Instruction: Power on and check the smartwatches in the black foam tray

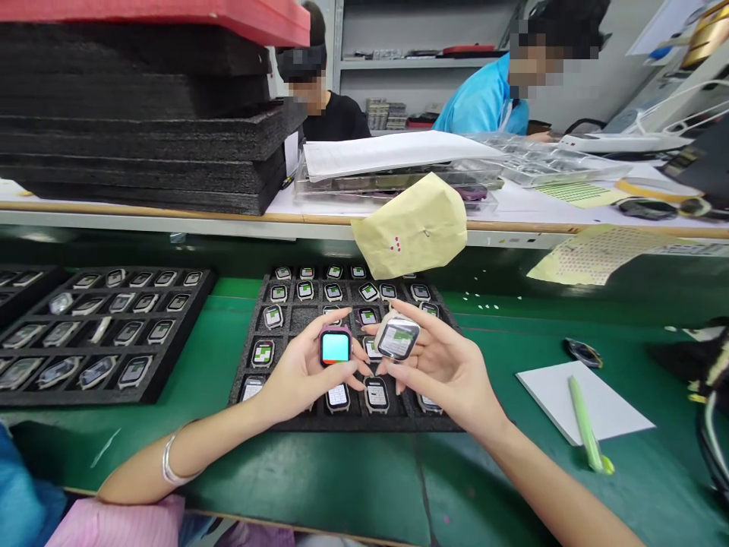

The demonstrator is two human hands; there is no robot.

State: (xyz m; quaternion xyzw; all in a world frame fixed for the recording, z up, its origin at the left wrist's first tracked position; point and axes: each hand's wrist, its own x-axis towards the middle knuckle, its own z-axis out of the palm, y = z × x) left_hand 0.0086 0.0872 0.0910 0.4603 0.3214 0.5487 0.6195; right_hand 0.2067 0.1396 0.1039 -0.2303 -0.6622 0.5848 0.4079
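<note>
My left hand [301, 374] is closed round a pink-rimmed smartwatch body [336, 346] whose screen glows teal. My right hand [441, 365] pinches a second watch body [398, 339], this one silver-rimmed and wrapped in clear film. Both units are held side by side just above a black foam tray [257, 331] on the green bench mat. Several more watch bodies with lit screens lie in the tray's pockets, partly hidden under my hands.
A second foam tray [176, 327] of film-wrapped units lies to the left. A stack of black foam sheets [148, 129] towers at the back left. A yellow paper bag [411, 226] hangs over the tray. A white pad [604, 410] with a green pen [585, 416] lies right. Two people sit opposite.
</note>
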